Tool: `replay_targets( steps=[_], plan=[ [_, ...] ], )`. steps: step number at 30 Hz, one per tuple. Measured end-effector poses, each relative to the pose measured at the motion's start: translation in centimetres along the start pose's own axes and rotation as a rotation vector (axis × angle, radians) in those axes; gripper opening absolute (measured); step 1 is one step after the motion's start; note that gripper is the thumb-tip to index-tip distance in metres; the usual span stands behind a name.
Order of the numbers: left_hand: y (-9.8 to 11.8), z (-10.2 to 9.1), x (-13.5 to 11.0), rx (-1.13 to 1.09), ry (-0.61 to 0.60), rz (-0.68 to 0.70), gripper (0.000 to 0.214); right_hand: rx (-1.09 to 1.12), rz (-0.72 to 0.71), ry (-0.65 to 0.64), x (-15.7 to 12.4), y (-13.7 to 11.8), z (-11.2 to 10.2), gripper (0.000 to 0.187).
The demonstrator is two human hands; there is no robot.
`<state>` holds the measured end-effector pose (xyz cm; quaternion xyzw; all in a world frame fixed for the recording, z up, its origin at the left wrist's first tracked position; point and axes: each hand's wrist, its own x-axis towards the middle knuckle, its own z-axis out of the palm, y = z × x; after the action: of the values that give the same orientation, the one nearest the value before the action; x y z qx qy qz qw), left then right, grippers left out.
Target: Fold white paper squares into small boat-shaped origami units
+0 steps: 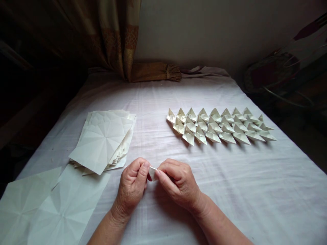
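Note:
My left hand (133, 185) and my right hand (177, 182) meet near the front middle of the table, both pinched on a small folded piece of white paper (152, 172). Only a corner of that paper shows between the fingertips. To the left of my hands lies a stack of creased white paper squares (103, 141). Beyond my right hand, several folded white paper boats (219, 127) stand in tight rows.
A white cloth (230, 190) covers the table. Larger creased sheets (51, 207) lie at the front left corner. A brown curtain (122, 41) with a tie-back hangs at the back. Dark objects stand off the table's right edge (286, 75).

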<state>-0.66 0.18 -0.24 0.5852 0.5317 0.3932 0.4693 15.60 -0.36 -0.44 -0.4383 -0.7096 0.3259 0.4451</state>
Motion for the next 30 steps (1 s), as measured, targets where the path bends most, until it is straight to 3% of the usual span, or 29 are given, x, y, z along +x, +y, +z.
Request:
replay_targets(
  steps=[7, 14, 25, 30],
  plan=[
    [-0.08, 0.28, 0.16, -0.051, 0.134, -0.021, 0.045, 0.016, 0.027, -0.033, 0.12, 0.00, -0.28, 0.029],
    [0.03, 0.31, 0.52, -0.122, 0.011, -0.055, 0.033, -0.004, -0.007, 0.085, -0.10, 0.45, 0.09, 0.030],
    [0.24, -0.03, 0.91, -0.258, -0.042, -0.099, 0.030, -0.018, -0.010, 0.013, -0.01, 0.31, -0.04, 0.029],
    [0.48, -0.08, 0.87, -0.168, -0.069, -0.053, 0.030, -0.025, -0.045, 0.093, -0.12, 0.39, 0.18, 0.024]
  ],
)
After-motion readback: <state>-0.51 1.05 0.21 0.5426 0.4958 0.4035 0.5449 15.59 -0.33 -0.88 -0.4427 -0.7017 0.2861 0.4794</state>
